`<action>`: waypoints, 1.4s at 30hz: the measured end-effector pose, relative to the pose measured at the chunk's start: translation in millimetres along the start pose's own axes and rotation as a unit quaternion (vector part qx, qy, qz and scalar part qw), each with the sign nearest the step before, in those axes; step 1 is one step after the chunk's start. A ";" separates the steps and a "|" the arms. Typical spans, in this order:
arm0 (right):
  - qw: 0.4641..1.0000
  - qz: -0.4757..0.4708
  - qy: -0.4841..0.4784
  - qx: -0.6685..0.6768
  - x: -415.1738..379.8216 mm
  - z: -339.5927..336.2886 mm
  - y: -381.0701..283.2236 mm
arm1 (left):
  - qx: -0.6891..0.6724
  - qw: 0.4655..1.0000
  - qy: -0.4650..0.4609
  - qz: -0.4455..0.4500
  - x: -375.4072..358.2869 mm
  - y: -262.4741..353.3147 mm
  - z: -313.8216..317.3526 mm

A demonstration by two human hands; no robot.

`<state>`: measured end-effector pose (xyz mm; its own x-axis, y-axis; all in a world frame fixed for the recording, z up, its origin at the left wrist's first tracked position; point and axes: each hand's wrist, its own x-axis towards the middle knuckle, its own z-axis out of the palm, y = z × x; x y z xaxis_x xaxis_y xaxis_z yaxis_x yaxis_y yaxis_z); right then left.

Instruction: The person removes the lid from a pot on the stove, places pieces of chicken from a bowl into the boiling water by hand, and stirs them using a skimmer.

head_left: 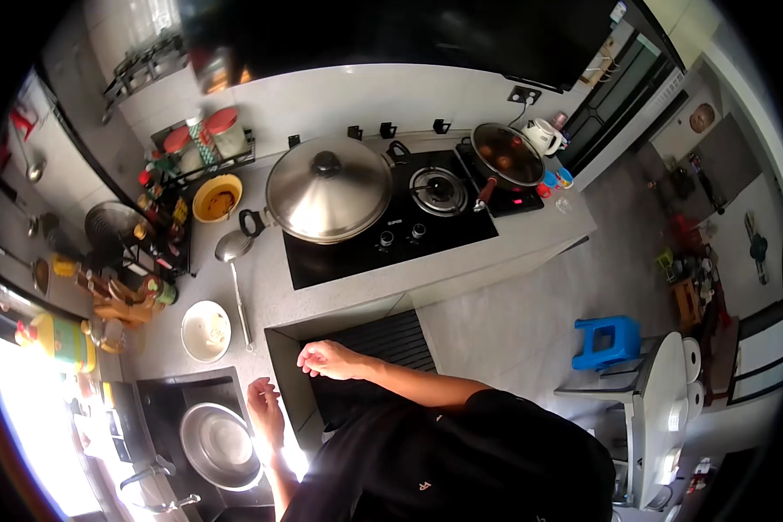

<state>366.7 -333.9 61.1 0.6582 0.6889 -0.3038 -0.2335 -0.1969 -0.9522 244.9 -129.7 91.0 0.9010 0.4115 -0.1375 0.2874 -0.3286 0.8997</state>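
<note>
My left hand hovers by the right edge of the sink, fingers loosely bent and apart, holding nothing. Over the edge of the counter's front, my right hand hangs with half-curled fingers and nothing visible in them. A steel basin sits in the sink, nearest my left hand. Up and left of both hands stands a white bowl with pale scraps in it. Beside it lies a long-handled steel skimmer. Further back, a large wok with a domed steel lid covers the left burner.
A glass-lidded pan sits on an induction plate at the right, by a white kettle. A yellow bowl, bottles and jars line the back left. A faucet reaches over the sink. A blue stool stands on the floor.
</note>
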 end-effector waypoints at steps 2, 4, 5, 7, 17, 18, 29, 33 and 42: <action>1.000 -0.012 0.005 0.010 2.8 -14.9 3.5 | 0.019 1.000 -0.003 0.002 3.3 13.6 10.5; 1.000 -0.014 0.011 0.025 -1.4 -31.4 -2.8 | 0.006 1.000 -0.004 0.002 9.9 17.3 26.1; 0.999 -0.016 0.012 0.032 -2.5 -39.9 -2.9 | -0.004 1.000 -0.010 0.000 12.8 19.6 33.5; 0.999 -0.014 0.013 0.042 -5.1 -54.2 -1.7 | -0.020 1.000 -0.016 0.006 17.7 24.9 48.9; 0.994 -0.049 0.032 0.089 -12.7 -116.4 5.7 | -0.044 0.996 -0.056 0.048 47.2 50.4 125.2; 0.993 -0.059 0.035 0.092 -15.3 -121.6 5.1 | -0.049 0.996 -0.060 0.047 50.1 52.8 131.6; 0.990 -0.020 0.068 0.124 -29.0 -143.2 7.1 | -0.071 0.988 -0.105 0.093 73.5 70.9 164.9; 0.990 -0.020 0.089 0.109 -20.9 -144.2 6.3 | -0.054 0.987 -0.117 0.093 85.7 87.3 158.5; 0.989 -0.006 0.121 0.086 3.4 -128.2 -25.3 | -0.072 0.982 -0.124 0.125 118.9 95.0 123.4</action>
<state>466.6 -416.0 80.2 0.8085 0.4998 -0.3105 -0.3287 -0.0541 -0.9429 419.4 -217.0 109.0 0.9941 0.1077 0.0147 0.0142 -0.2626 0.9648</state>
